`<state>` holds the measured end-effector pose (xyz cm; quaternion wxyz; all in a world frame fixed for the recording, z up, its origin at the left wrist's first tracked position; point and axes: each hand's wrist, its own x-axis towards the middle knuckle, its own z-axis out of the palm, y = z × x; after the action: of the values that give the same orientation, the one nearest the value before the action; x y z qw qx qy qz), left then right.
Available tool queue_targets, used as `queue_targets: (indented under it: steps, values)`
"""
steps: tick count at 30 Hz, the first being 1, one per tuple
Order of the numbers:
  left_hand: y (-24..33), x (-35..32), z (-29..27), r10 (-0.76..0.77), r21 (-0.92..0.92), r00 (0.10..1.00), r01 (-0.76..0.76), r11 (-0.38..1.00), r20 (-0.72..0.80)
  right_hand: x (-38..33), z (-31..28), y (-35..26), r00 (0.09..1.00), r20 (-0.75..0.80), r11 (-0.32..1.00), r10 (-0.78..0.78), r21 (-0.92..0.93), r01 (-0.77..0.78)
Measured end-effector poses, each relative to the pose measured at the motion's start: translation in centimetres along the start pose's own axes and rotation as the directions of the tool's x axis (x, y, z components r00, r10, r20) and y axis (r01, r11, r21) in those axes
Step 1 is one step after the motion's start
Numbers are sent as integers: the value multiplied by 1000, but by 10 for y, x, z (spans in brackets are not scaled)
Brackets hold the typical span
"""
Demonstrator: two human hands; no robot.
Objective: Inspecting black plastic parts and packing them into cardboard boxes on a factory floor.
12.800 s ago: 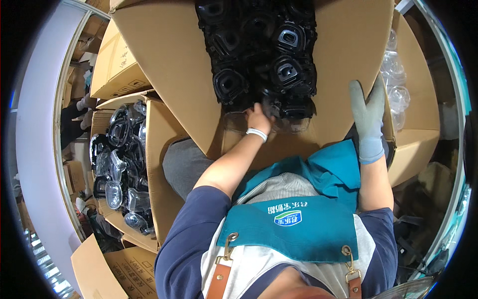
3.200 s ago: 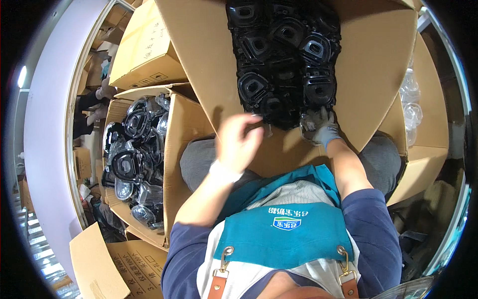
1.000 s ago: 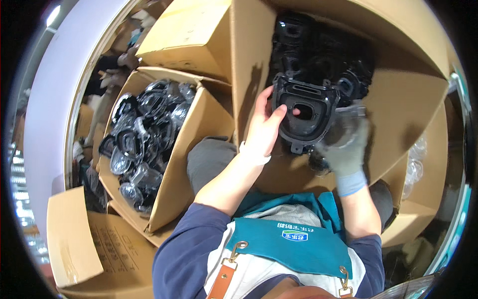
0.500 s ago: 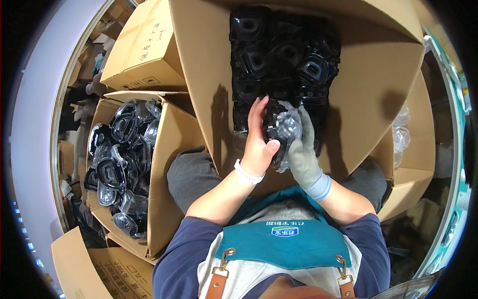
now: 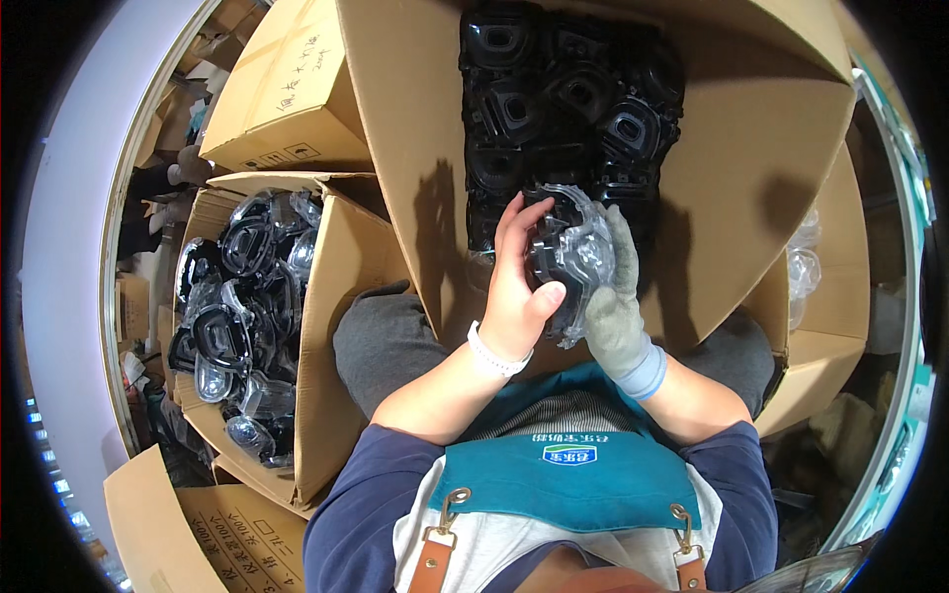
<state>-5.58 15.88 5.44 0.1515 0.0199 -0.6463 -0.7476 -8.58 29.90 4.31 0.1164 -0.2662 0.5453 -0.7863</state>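
Between my two hands, in front of my body and over the near side of a large open cardboard box (image 5: 751, 59), is a headlight (image 5: 578, 255) with a black housing and a clear plastic cover. My bare left hand (image 5: 516, 287) grips its black side, with fingers along the top and the thumb at the near edge. On the clear side, my right hand (image 5: 619, 316), in a grey glove, presses against the cover. Rows of black headlight housings (image 5: 514, 109) lie inside the large box beyond my hands.
At my left stands an open carton (image 5: 341, 296) full of black and clear headlights (image 5: 222, 331). A closed carton (image 5: 287, 89) sits behind it, and an open-flapped one (image 5: 158, 534) is at the lower left. On the right, another carton (image 5: 830, 356) holds clear plastic pieces (image 5: 803, 272).
The headlight has turned, so more of its clear cover and inside faces up. Both hands have shifted slightly right and keep their hold on it.
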Motion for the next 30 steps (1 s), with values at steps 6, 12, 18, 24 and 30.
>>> queue_targets:
  steps: [6, 12, 18, 24, 30]
  values:
    - [-3, 4, -6, 27, 128, 998, -35, 991, 63, -6, -6, 7, 1000, 7, 990, -2, -144, 4]
    - [4, 6, -3, 2, -23, 1000, -2, 1000, 0, -4, 0, 6, 997, 7, 988, -82, -131, 83]
    - [4, 1, -1, -87, -62, 996, 88, 994, 19, -1, -6, 5, 999, 31, 990, -29, -136, 33]
    - [0, 1, 2, 10, 40, 1000, -11, 999, 14, -4, 2, 7, 999, 26, 990, -27, -140, 31]
    - [-18, -2, 5, -106, -88, 994, 109, 990, 33, -5, -5, 8, 999, -43, 978, -32, -207, 22]
